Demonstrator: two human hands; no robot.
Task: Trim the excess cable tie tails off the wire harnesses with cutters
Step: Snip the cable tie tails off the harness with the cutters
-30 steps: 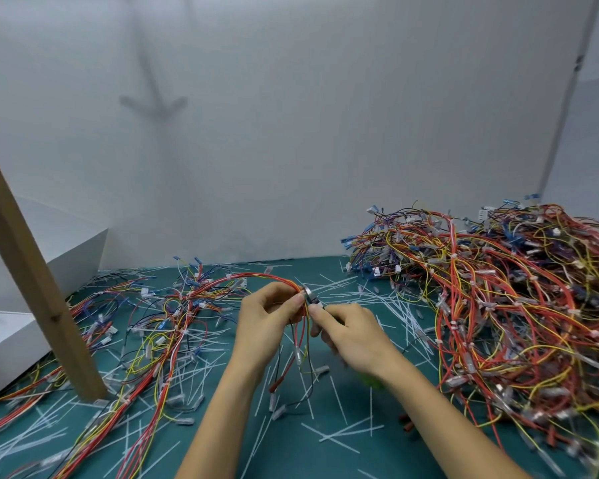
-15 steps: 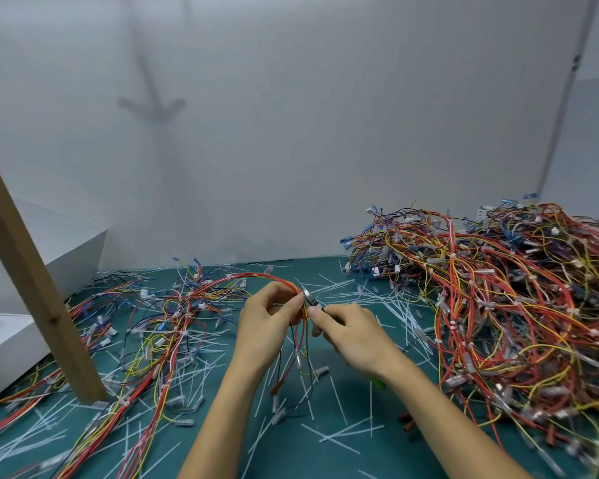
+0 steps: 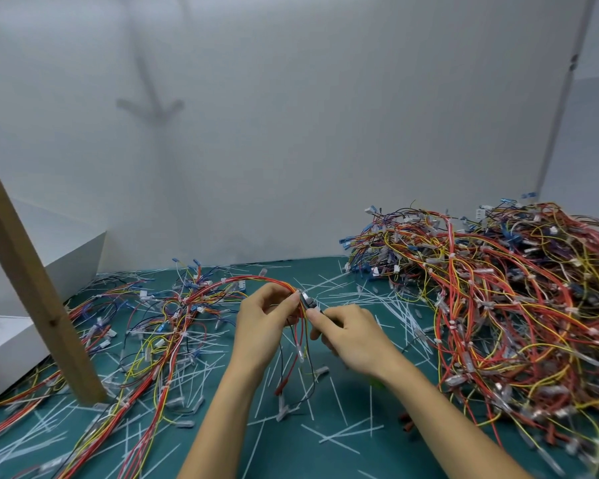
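my left hand (image 3: 260, 326) pinches the wire harness (image 3: 249, 281) at its bend, thumb and fingers curled round the red and yellow wires, just above the surface (image 3: 291, 451). my right hand (image 3: 353, 337) is wrapped round the cutters (image 3: 308, 300), whose metal nose meets the bundle right beside my left fingertips. the tie itself is too small to make out. procedure, as i judge it: seat the flat face of the blades flush against the tie head, confirm no wire lies between the blades, then squeeze once. hold the bundle steady so the stub ends short and blunt. the large harness pile (image 3: 498, 305) lies well to the right; cut tails (image 3: 343, 433) litter the surface
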